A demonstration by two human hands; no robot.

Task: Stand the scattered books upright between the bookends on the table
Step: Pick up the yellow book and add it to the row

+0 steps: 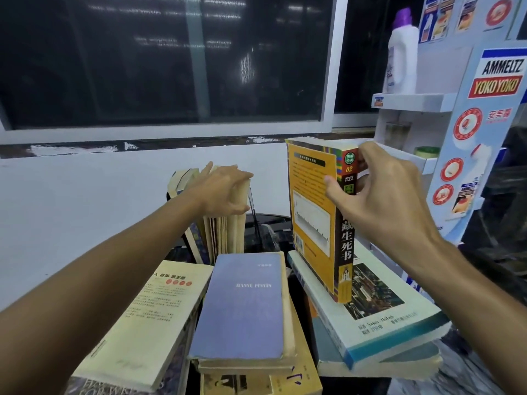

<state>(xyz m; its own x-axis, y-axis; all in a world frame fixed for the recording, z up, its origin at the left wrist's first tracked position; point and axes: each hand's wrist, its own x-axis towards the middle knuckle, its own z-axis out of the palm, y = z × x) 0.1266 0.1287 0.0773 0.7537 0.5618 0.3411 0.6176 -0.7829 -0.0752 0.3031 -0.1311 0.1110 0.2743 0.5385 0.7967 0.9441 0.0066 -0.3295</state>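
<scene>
My right hand (379,195) grips a thick yellow book (310,212) by its dark spine, holding it upright with its lower corner resting on a flat white-and-teal book (379,329). My left hand (225,192) rests on the tops of several upright books (222,232), fingers curled over their yellowed page edges. A thin black bookend (253,212) stands just right of that row. Nearer to me lie a blue book (242,306) on a stack and a cream book (148,323) to its left.
A white wall and dark window rise behind the table. To the right stands a white display shelf (413,101) with a white purple-capped bottle (402,52) and printed advertising panels (484,132). Black objects sit between the upright row and the yellow book.
</scene>
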